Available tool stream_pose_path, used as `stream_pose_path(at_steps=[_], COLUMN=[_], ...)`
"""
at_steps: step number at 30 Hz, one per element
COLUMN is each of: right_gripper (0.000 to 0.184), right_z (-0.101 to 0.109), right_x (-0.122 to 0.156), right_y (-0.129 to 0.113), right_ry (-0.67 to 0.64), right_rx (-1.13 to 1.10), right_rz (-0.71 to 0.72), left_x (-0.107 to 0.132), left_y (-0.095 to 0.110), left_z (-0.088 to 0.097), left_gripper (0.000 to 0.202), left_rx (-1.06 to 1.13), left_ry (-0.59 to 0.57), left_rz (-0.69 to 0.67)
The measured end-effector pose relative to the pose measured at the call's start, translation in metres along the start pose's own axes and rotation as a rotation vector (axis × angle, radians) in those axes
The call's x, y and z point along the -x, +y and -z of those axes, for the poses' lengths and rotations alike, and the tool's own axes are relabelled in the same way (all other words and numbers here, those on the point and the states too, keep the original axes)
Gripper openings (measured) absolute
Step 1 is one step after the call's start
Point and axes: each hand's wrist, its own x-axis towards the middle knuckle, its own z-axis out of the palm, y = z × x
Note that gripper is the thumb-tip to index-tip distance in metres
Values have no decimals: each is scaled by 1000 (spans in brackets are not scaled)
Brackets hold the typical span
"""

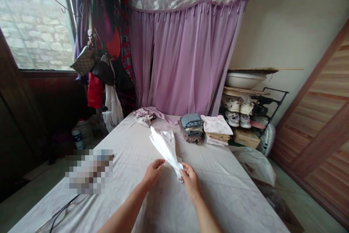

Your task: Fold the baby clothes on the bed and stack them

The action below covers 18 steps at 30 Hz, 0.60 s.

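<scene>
A white garment lies stretched across the pale bed sheet, bunched narrow at its near end. My right hand pinches that near end, fingers closed on the cloth. My left hand is curled just to the left of it, fingers bent close to the cloth; whether it grips the cloth I cannot tell.
Two stacks of folded clothes sit at the far end of the bed, with a crumpled piece to their left. A purple curtain hangs behind. A shoe rack stands right, hanging bags left. A black cable lies near left.
</scene>
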Motion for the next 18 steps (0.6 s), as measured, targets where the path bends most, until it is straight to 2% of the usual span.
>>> stream_pose_path(at_steps=[4,10,15,18], right_gripper=[49,41,37,37], right_z=[8,15,16,17], right_x=[16,30,32,33], right_y=[-15,-25,-27,-27], right_ry=[-20,-54,-62,-80], right_rx=[-74,-50,-30,-22], right_rz=[-117,-130,-156,-185], left_x=[23,34,22,3], left_y=[0,4,7,18], left_z=[-5,-7,1,4], left_gripper=[28,27,30,36], left_rx=[-58,-83,-95,-285], left_ry=[-1,1,-17,-40], left_rz=[-12,-6,25,-54])
